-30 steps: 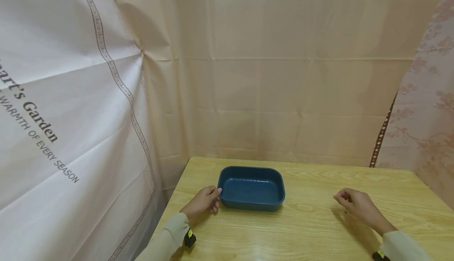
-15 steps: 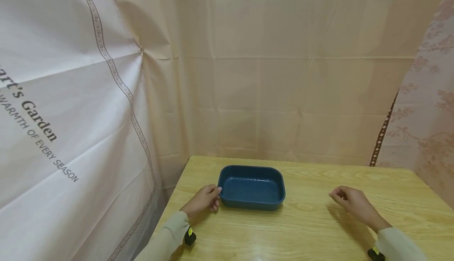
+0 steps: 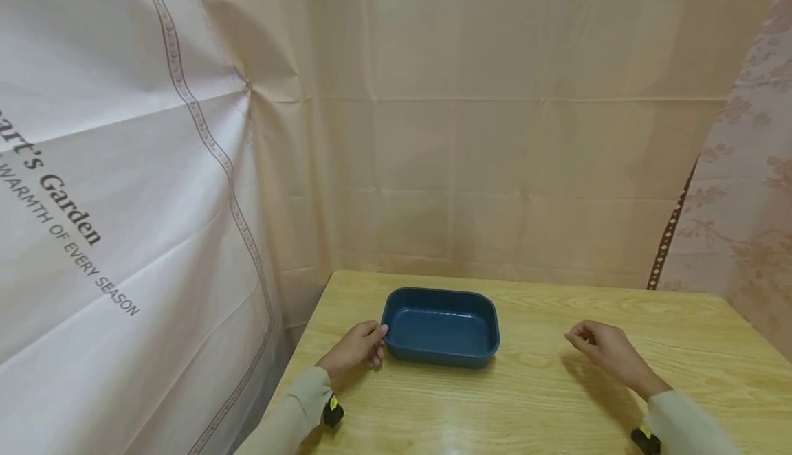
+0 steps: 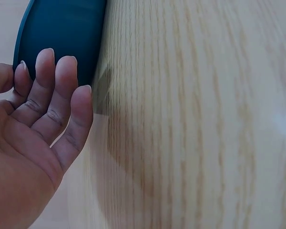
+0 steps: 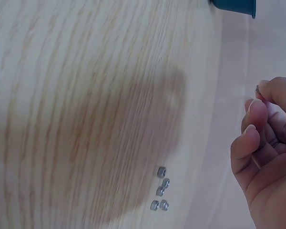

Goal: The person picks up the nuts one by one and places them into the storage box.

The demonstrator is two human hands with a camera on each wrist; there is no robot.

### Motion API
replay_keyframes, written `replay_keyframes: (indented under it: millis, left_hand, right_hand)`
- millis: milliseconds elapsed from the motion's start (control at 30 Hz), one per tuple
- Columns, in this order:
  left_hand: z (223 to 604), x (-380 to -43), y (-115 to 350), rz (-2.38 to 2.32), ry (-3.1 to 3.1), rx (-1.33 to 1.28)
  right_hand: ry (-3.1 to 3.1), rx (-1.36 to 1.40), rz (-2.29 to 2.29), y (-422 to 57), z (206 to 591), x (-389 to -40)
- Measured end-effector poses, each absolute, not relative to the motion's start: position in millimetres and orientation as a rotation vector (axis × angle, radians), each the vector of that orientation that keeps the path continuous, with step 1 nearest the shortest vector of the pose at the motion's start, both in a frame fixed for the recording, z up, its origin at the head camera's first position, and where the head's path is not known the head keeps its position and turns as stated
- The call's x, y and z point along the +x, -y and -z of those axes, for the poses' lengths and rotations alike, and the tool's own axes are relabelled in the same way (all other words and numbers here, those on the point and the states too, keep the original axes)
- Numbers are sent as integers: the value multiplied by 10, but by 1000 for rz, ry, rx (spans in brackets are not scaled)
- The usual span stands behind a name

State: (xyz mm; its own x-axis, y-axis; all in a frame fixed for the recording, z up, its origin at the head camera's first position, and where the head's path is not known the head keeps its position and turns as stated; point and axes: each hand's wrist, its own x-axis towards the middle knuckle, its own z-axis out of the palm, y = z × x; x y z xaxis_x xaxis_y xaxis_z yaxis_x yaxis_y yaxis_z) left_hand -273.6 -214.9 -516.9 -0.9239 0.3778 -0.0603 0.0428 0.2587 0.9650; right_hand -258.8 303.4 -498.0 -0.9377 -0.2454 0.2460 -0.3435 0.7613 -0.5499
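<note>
My left hand [image 3: 353, 350] pinches the left rim of a dark blue rectangular dish [image 3: 442, 357] between thumb and index finger. In the left wrist view its other fingers lie loosely curved beside the dish wall. Right of the dish, my right hand [image 3: 609, 353] is raised over the table and casts a shadow. Its thumb and fingertip pinch a small grey metal nut [image 5: 258, 89], mostly covered by the fingers. Several more small metal nuts [image 5: 161, 172] lie in a cluster on the table in the right wrist view; the right hand and forearm hide them in the head view.
The dish stands on a light wood-grain table [image 3: 433, 407]. A beige cloth [image 3: 445, 132] hangs behind the table's far edge. On the left hangs a pale printed cloth [image 3: 124, 166], on the right a floral one [image 3: 749, 214].
My right hand has moved left and slightly farther from me, toward the dish, with its fingertips still pinched. The left hand has kept its grip on the rim and the dish has barely moved.
</note>
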Motion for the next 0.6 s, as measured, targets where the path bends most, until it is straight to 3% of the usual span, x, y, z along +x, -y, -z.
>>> replay_keyframes:
  millis: [600]
  left_hand:
    - [5155, -2723, 2156, -1701, -2256, 416]
  right_hand:
    - [2852, 473, -1015, -2873, 4920, -2655]
